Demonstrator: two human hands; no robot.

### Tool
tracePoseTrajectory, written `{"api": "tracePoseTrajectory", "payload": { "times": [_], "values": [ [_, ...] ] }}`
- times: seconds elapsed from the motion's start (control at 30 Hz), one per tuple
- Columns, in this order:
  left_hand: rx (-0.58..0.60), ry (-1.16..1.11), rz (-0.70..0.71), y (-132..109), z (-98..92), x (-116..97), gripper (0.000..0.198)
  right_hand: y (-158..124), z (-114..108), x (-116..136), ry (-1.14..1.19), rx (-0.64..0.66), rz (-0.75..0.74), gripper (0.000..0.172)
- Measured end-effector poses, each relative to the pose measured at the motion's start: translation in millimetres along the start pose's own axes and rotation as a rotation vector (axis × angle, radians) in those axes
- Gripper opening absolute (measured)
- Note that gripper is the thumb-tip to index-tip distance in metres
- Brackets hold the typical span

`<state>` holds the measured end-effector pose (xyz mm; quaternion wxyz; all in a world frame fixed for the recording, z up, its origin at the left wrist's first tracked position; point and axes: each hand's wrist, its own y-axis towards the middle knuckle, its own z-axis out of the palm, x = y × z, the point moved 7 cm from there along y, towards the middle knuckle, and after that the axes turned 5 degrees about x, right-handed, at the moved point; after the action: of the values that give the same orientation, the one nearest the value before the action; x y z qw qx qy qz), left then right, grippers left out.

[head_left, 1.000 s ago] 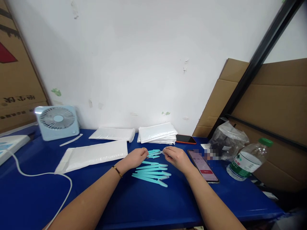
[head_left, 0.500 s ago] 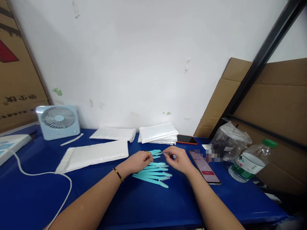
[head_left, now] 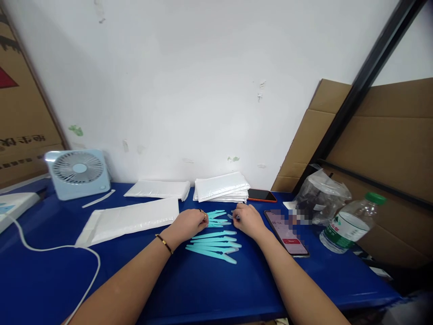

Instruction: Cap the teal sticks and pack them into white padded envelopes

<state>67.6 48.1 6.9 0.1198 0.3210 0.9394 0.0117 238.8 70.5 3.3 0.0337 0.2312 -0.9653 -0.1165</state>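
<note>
Several turquoise eyebrow razors [head_left: 213, 247] lie fanned out on the blue tabletop, handles to the left and blade ends to the right. A second group of eyebrow razors [head_left: 218, 218] lies just beyond them. My left hand [head_left: 191, 224] is closed at the handle ends of that far group, its fingertips partly hidden. My right hand [head_left: 248, 220] is at their blade ends, thumb and fingers pinched around a small clear cap [head_left: 233, 215]. Whether the cap touches a razor is too small to tell.
A white padded mailer [head_left: 135, 219] lies left of my hands, with mailer stacks [head_left: 221, 186] against the wall. To the right are a lit phone [head_left: 287, 234], an orange-edged phone [head_left: 262, 195], a water bottle [head_left: 352, 225] and a plastic bag [head_left: 321, 194]. A fan [head_left: 79, 174] stands left; a cable [head_left: 67, 246] crosses the table.
My left hand has shifted slightly left, showing more of the far razors. My right hand's fingers have curled in more tightly. The view has shifted a little.
</note>
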Motion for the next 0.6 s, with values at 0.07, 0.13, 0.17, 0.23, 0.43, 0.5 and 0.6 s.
{"api": "tracePoseTrajectory", "payload": {
  "times": [0.07,0.13,0.17,0.23,0.43,0.5,0.6],
  "values": [
    [0.000,0.013,-0.012,0,1.6,1,0.020,-1,-3,2,0.017,-0.004,-0.017,0.011],
    [0.013,0.008,-0.028,1,4.3,2,0.018,-3,-7,2,0.084,-0.023,-0.040,0.011],
    [0.019,-0.001,-0.039,1,5.6,2,0.016,-4,-10,1,0.139,-0.038,-0.044,0.010],
    [0.030,-0.029,-0.059,1,7.6,4,0.014,-7,-15,-4,0.289,-0.065,-0.030,0.010],
    [0.038,-0.135,-0.074,0,7.9,9,0.024,-14,-14,-6,0.658,0.064,-0.058,0.013],
    [0.019,-0.152,-0.075,0,6.5,11,0.028,-15,-13,-1,0.662,0.107,-0.095,0.012],
    [0.054,-0.184,-0.037,1,8.8,9,0.018,-15,-14,1,0.631,0.096,-0.090,0.010]
  ]
}}
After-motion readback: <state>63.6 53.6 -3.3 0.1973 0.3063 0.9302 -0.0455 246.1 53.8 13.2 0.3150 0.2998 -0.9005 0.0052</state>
